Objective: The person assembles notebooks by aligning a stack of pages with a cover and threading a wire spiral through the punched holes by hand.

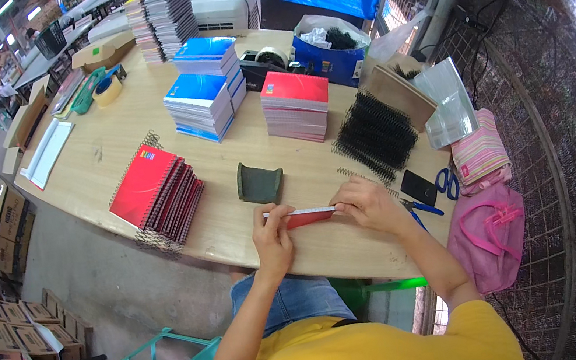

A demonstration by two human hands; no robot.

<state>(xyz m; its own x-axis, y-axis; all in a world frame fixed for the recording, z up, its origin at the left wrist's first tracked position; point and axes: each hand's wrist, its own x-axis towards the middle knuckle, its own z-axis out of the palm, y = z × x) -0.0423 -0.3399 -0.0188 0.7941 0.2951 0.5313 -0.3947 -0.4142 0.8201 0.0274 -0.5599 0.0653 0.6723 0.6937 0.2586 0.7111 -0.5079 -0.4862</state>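
Upright on its edge between my hands stands a red-covered notebook (308, 218), its white page edges facing up. My left hand (274, 236) pinches its left end. At the right end, the fingers of my right hand (366, 203) are closed on the notebook's corner. A thin spiral wire (369, 174) shows just behind my right hand; whether the fingers touch it is hidden. Beyond my left hand rests a dark green curved block (259, 183). Further left lies a stack of spiral-bound red notebooks (153, 185), loose coil ends sticking out at both ends.
Unbound red notebooks (295, 104) and blue notebooks (200, 100) stand stacked at the back. Black spiral coils (374, 136) lie piled right, leaning against a wooden board (399, 98). Pliers (423, 210), scissors (446, 184) and a black phone-like object (417, 187) sit by the right edge.
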